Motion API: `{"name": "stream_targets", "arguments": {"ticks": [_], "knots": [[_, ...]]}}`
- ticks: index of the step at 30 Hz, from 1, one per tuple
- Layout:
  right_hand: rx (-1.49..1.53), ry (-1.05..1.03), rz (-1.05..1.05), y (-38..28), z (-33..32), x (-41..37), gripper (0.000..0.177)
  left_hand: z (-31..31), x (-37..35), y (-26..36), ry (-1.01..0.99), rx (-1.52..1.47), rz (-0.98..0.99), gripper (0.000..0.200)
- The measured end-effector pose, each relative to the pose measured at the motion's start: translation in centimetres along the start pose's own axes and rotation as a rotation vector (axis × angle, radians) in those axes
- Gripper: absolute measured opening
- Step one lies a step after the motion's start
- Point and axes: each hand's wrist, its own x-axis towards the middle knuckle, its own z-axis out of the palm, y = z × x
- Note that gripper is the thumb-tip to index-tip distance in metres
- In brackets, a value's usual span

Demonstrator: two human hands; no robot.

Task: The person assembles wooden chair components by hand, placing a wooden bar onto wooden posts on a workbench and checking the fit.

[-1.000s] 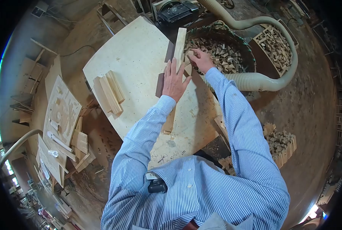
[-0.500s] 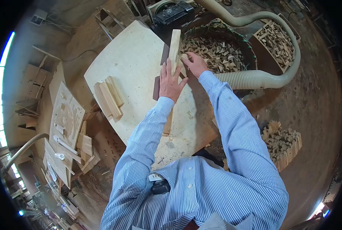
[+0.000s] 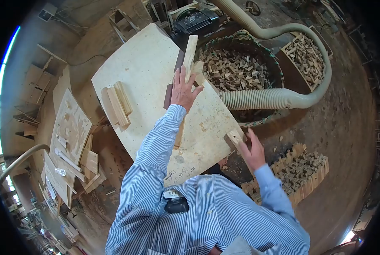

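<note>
My left hand [image 3: 182, 90] lies flat with fingers spread on a long pale wooden board [image 3: 189, 53] that runs across the far side of the light work table [image 3: 147, 63]. My right hand [image 3: 253, 154] is pulled back to the table's near right edge and grips a small wooden block [image 3: 234, 139]. Past the board stands a round basket [image 3: 241, 68] full of small wood offcuts. A short offcut [image 3: 198, 68] rests by the board's right side.
Stacked wooden strips [image 3: 117, 105] lie on the table's left part. A thick dust hose [image 3: 279, 95] curls around the basket. Crates of wood blocks [image 3: 307, 49] [image 3: 298, 172] stand right. A dark machine [image 3: 196, 19] sits beyond the table. Boards [image 3: 68, 136] clutter the floor left.
My right hand left the board's end by the basket and swung back to the table's near right edge, now holding a small block. My left hand stayed on the board.
</note>
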Motion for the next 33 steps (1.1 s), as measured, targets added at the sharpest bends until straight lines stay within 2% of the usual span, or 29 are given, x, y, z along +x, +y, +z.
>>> {"name": "stream_targets", "arguments": {"ticks": [3,4,6,7,10,13,24,33], "knots": [[-0.156,-0.147,0.147,0.7,-1.4,-5.6,0.069,0.0,1.3,-1.2,-0.015,0.011,-0.007,0.068],[-0.158,-0.147,0.144,0.5,-1.3,-6.5,0.069,0.0,1.7,-1.7,-0.03,0.015,-0.012,0.068],[-0.179,-0.16,0.27,0.6,-0.7,-7.1,0.064,-0.3,2.6,-2.5,-0.032,0.016,-0.012,0.068],[-0.162,-0.148,0.258,0.4,-0.3,-6.3,0.054,-0.5,3.1,-3.0,-0.039,0.016,-0.012,0.069],[-0.26,-0.228,0.314,-0.3,0.6,-3.8,0.046,-0.8,4.9,-4.4,-0.046,0.01,-0.024,0.068],[-0.292,-0.197,0.288,-1.6,1.7,-1.5,0.042,-0.8,6.8,-6.6,-0.039,0.023,-0.028,0.067],[-0.339,-0.161,0.26,-5.4,5.9,7.4,0.04,-0.7,14.2,-14.9,0.012,0.011,-0.009,0.066],[-0.363,-0.166,0.267,-7.0,8.4,12.6,0.04,-1.4,18.4,-19.0,-0.022,0.054,-0.036,0.066]]}}
